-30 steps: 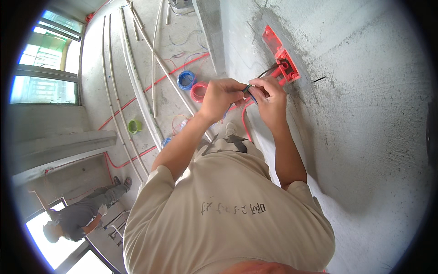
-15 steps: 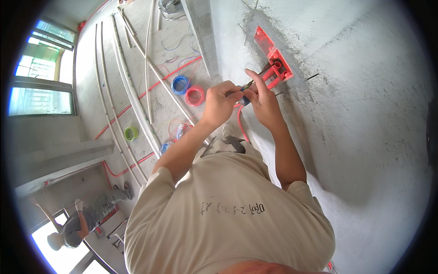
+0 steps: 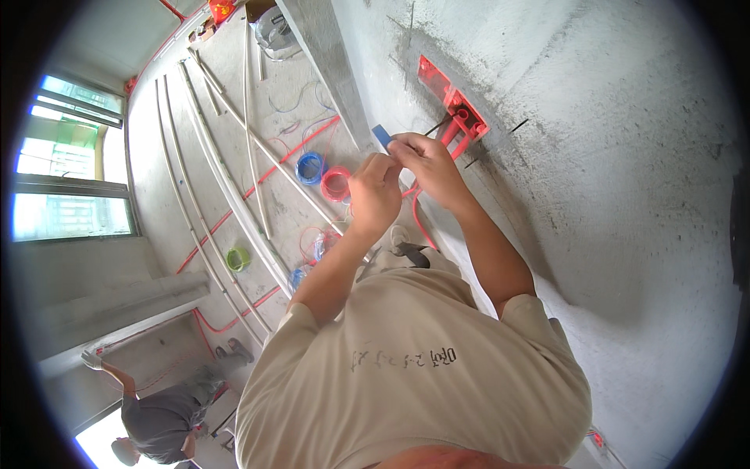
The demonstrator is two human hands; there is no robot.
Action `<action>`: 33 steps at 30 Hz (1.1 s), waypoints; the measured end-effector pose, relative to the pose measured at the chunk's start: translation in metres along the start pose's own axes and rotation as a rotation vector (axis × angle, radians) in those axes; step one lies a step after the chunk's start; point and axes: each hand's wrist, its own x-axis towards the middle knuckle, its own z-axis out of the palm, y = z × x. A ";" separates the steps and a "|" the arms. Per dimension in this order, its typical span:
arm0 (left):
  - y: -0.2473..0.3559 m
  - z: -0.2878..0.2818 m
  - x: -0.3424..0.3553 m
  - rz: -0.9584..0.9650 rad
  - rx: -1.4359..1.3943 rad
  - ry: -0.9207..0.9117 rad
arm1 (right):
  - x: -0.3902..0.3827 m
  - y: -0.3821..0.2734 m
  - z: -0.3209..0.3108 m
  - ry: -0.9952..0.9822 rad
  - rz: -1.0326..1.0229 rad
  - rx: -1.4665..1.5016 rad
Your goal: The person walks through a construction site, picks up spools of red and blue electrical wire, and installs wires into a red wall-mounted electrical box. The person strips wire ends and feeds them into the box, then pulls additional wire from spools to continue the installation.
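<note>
My right hand [image 3: 426, 162] is closed on a small blue roll [image 3: 381, 134], seen edge-on, that looks like electrical tape. It sticks out past the thumb and fingertips. My left hand [image 3: 376, 191] is pinched against the right fingertips; whatever lies between its fingers is hidden. From the red wall box [image 3: 473, 121], a dark wire [image 3: 442, 124] runs toward my right hand and disappears behind it. Two red conduits [image 3: 455, 137] enter the box from below, and a red flap [image 3: 434, 78] stands at its upper left.
Blue [image 3: 310, 167], red [image 3: 336, 184] and green [image 3: 237, 259] wire coils lie on the floor left of me. Several long white pipes [image 3: 223, 176] and red conduit lines [image 3: 289, 150] cross it. Another person [image 3: 160, 422] works at lower left. The rough grey wall [image 3: 609, 172] rises on the right.
Both hands have shifted slightly left, away from the box. The blue roll has moved from below the right fingers to above them. The other person has raised an arm and bent differently.
</note>
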 end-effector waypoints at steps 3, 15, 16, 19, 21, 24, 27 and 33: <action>-0.005 0.002 -0.001 -0.067 -0.031 0.008 | 0.009 -0.002 0.001 -0.010 0.028 0.017; -0.019 -0.020 0.029 -0.507 -0.408 -0.269 | -0.057 0.030 -0.007 0.069 -0.189 0.551; -0.012 -0.026 0.036 -0.574 -0.480 -0.340 | -0.064 0.036 -0.011 0.106 -0.250 0.336; 0.002 -0.028 0.039 -0.623 -0.582 -0.399 | -0.068 0.053 -0.020 0.098 -0.301 -0.066; -0.008 -0.014 0.025 -0.433 -0.432 -0.326 | -0.064 0.050 -0.014 0.275 -0.404 -0.237; 0.006 -0.006 0.014 -0.298 -0.062 -0.208 | -0.045 0.000 -0.005 0.577 -0.748 -0.560; 0.003 0.005 0.000 -0.097 0.060 -0.064 | -0.011 -0.052 0.000 0.428 -0.676 -0.747; -0.005 0.006 -0.009 0.171 0.070 0.034 | 0.033 -0.067 -0.006 -0.110 -0.014 -0.309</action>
